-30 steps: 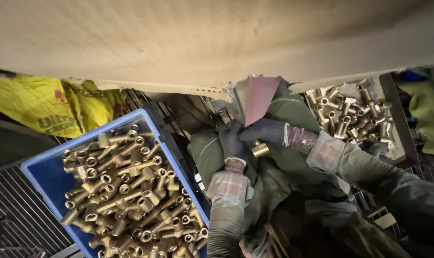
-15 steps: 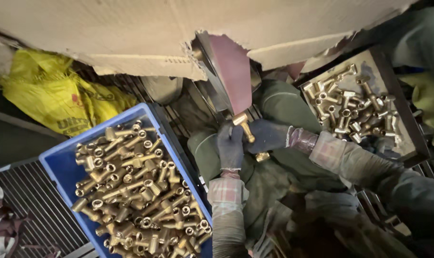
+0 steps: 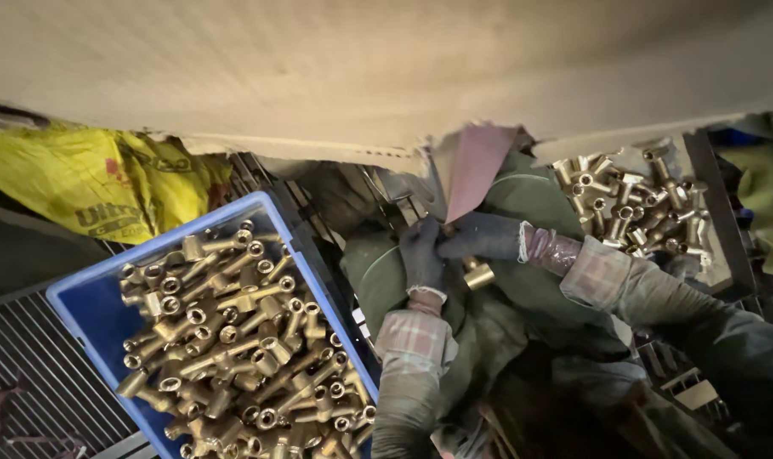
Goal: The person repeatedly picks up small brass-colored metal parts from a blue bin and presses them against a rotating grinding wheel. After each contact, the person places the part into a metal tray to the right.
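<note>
Fingers of the gloved left hand (image 3: 421,255) are curled shut around a brass fitting (image 3: 477,274), right of the blue crate (image 3: 80,310) of fittings; the gloved right hand (image 3: 482,237) pinches its top under the reddish sanding belt (image 3: 476,166).

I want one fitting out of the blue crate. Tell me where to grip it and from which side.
Take a top-layer brass fitting by its long stem, coming from above: the blue crate is open-topped, its walls block the sides, and the stems lie flat and exposed.
</note>
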